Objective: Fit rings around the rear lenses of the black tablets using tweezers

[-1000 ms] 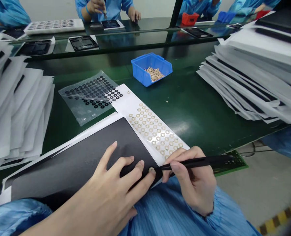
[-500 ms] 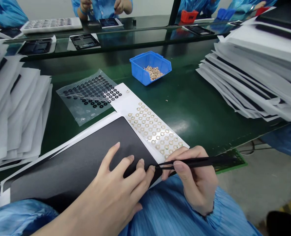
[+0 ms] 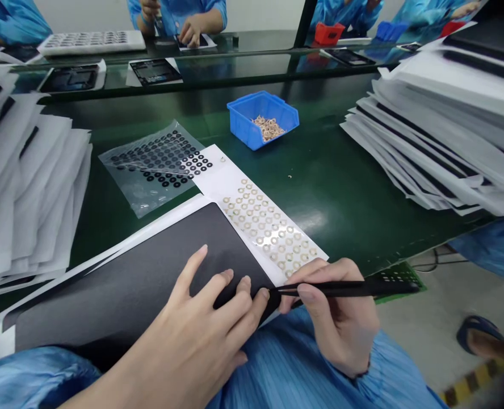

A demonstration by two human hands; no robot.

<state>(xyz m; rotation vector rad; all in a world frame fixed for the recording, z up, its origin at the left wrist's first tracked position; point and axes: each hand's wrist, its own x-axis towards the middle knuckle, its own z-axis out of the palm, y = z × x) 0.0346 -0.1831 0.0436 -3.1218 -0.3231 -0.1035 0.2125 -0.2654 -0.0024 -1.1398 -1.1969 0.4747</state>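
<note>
My left hand (image 3: 201, 324) lies on a flat black panel (image 3: 150, 272), fingers spread, the little finger pressing at the panel's near right corner. My right hand (image 3: 337, 318) is closed on black tweezers (image 3: 345, 288), whose tips touch that corner beside the left little finger. The small ring seen there earlier is hidden under the fingertip. A white sheet (image 3: 218, 182) carrying rows of small pale rings (image 3: 269, 227) lies just behind the panel. A clear film of black rings (image 3: 158, 162) sits further left.
A blue bin (image 3: 263, 118) of loose rings stands mid-table on the green mat. Stacks of paper-wrapped panels rise at left (image 3: 26, 187) and right (image 3: 443, 125). Other people in blue gowns work across the far bench (image 3: 179, 23). A sandalled foot (image 3: 482, 338) shows on the floor.
My left little finger has slid over the small ring at the panel's corner and covered it. The tweezer tips stay at that corner. A foot has come into view at right.
</note>
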